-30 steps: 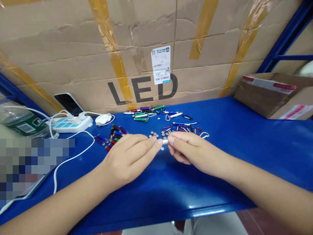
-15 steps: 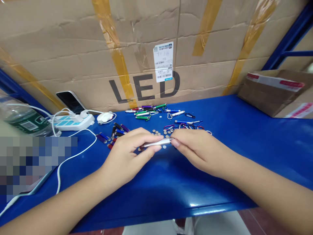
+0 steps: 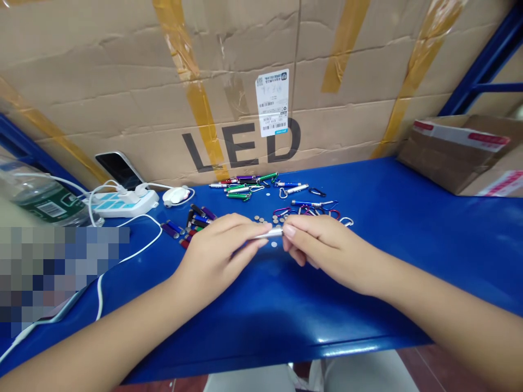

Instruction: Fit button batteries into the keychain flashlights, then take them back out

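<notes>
Both hands meet over the blue shelf (image 3: 388, 261). My left hand (image 3: 216, 256) is closed round a small silver keychain flashlight (image 3: 270, 234), most of its barrel hidden by the fingers. My right hand (image 3: 322, 247) pinches the flashlight's right end with its fingertips. Just behind the hands lie several small round button batteries (image 3: 261, 220) and loose carabiner clips (image 3: 327, 212). Left of them is a heap of coloured tube parts (image 3: 192, 220).
More coloured flashlights (image 3: 245, 188) lie near a big cardboard box marked LED (image 3: 122, 81). A white power strip (image 3: 122, 204), a phone (image 3: 118, 170), white cables and a water bottle (image 3: 36, 198) sit at the left. A smaller open carton (image 3: 461, 158) stands at the right.
The silver flashlight showed more of its barrel half a second ago; my left fingers now cover most of it. My right hand shifted slightly, still pinching the end.
</notes>
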The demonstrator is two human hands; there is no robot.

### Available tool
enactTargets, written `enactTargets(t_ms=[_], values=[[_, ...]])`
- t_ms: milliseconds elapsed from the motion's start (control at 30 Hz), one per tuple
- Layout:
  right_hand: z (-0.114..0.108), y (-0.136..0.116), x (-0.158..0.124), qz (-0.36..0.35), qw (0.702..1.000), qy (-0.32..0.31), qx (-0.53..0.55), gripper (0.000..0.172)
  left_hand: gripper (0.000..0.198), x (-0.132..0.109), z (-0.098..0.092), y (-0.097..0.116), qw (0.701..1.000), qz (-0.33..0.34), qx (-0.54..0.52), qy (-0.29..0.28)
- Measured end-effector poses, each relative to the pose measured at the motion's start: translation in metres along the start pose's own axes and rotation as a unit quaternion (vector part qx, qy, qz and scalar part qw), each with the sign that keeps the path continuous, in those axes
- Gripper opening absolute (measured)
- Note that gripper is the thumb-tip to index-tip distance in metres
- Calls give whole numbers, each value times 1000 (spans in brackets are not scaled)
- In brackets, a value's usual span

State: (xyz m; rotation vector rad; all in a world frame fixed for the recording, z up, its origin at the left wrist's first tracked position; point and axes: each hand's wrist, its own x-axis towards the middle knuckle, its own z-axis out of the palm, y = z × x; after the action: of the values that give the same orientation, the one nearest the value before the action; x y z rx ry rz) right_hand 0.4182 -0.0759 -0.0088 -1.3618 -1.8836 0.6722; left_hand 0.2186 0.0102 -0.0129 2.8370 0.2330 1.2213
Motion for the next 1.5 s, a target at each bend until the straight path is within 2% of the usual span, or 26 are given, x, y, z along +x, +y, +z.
enactTargets(t_ms=[67, 167, 233, 267, 367, 567, 700, 767, 867, 933, 1000, 1067, 1167, 1233, 1333, 1500], values=[[-16, 5, 1, -12, 996, 10, -92, 42, 18, 2, 0, 0, 996, -82, -44, -17], [-55, 24, -2, 61, 967, 46, -243, 35, 18, 4, 0, -3, 974, -198, -104, -33], [-80, 43, -7, 112, 950, 13, -290, 27, 21, 3, 1, -6, 960, -243, -133, -38], [-89, 52, -9, 129, 946, -25, -296, 24, 23, 2, 1, -7, 956, -255, -143, -40], [-101, 70, -13, 161, 940, -92, -288, 24, 23, 1, 1, -9, 952, -259, -152, -53], [-88, 65, -9, 244, 912, -144, -297, 10, 21, 2, 0, -6, 959, -235, -142, -68], [-87, 57, -7, 259, 898, -160, -317, 16, 22, 4, -1, -5, 960, -237, -140, -56], [-87, 53, -7, 241, 908, -149, -309, 24, 22, 4, -2, -6, 960, -237, -140, -51], [-80, 43, -3, 200, 943, -66, -257, 27, 20, 2, 1, -7, 956, -243, -153, -55], [-68, 35, 1, 170, 970, -20, -172, 23, 19, 0, 7, -7, 941, -260, -206, -59], [-53, 28, 6, 129, 988, -5, -79, 22, 17, -4, 14, -7, 917, -277, -283, -51], [-36, 23, 11, 86, 996, 8, -6, 23, 18, -8, 21, -5, 904, -279, -323, -32], [-16, 17, 15, 81, 995, 10, 64, 21, 25, -9, 25, 1, 923, -276, -266, -26], [-7, 13, 16, 74, 995, 12, 64, 16, 24, -6, 22, 6, 937, -274, -208, -56], [-1, 8, 17, 48, 998, 32, 8, 7, 17, 2, 17, 11, 950, -253, -153, -99], [2, 6, 16, 4, 994, 52, -100, 12, 8, 9, 15, 6, 972, -196, -94, -84]])
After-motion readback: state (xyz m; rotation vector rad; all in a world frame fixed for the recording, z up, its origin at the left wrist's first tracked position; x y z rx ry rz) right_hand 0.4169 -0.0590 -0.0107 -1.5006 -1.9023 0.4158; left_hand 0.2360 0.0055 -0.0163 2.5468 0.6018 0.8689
